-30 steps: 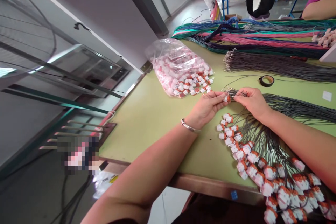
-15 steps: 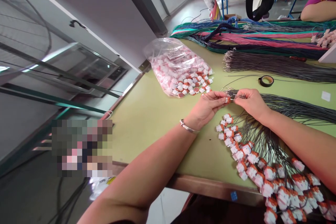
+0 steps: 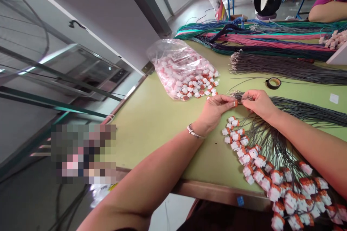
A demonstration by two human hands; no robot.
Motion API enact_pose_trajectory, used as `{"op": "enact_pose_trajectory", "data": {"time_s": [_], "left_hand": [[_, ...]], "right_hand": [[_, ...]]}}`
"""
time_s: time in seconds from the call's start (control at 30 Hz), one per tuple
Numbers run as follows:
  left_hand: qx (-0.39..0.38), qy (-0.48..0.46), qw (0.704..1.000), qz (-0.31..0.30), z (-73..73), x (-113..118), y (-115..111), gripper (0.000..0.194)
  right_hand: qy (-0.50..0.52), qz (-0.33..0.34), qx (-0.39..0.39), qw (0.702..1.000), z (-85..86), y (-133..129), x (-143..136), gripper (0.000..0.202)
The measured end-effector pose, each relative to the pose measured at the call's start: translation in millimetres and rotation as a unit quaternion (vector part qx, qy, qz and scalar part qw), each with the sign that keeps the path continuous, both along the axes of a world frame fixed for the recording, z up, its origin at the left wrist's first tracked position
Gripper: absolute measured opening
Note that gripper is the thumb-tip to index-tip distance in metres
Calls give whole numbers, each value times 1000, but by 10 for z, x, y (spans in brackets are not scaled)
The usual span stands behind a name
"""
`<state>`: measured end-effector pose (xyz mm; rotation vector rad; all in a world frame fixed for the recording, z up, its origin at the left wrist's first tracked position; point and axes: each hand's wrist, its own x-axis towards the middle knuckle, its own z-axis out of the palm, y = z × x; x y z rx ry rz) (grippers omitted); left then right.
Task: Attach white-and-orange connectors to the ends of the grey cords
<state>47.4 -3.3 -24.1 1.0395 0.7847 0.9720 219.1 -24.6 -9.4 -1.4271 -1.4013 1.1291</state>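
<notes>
Between the thumb and fingers of my left hand (image 3: 217, 110) is a small white and orange connector (image 3: 235, 104). My right hand (image 3: 257, 103) pinches a thin dark wire close to the connector's orange side; the wire's tip is too small to make out. Under and beyond my right hand lies a bundle of dark wires (image 3: 303, 109), its metal-tipped ends by my fingers. Nearer to me, several wired connectors (image 3: 258, 175) with white and orange housings fan out over the table and its front edge.
A clear plastic bag (image 3: 173, 57) of connectors lies open beyond my left hand. Black tape (image 3: 273, 83) sits by a second dark wire bundle (image 3: 284, 68). Coloured wires (image 3: 265, 39) stretch across the table's (image 3: 151, 126) far side. Another person's arm (image 3: 326, 11) rests at the upper right.
The whole view has shifted slightly. My hands keep nearly the same pose, with the connector and wire held close together.
</notes>
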Motion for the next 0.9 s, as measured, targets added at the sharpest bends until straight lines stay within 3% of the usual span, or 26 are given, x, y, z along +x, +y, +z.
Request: {"op": "enact_pose_trajectory", "data": {"time_s": [0.37, 0.9], "left_hand": [[11, 1, 1000, 10, 8, 11, -26, 18], [51, -1, 999, 17, -29, 64, -44, 19]], "right_hand": [[-85, -7, 27, 996, 7, -14, -40, 10], [-101, 26, 22, 994, -22, 26, -10, 16]]}}
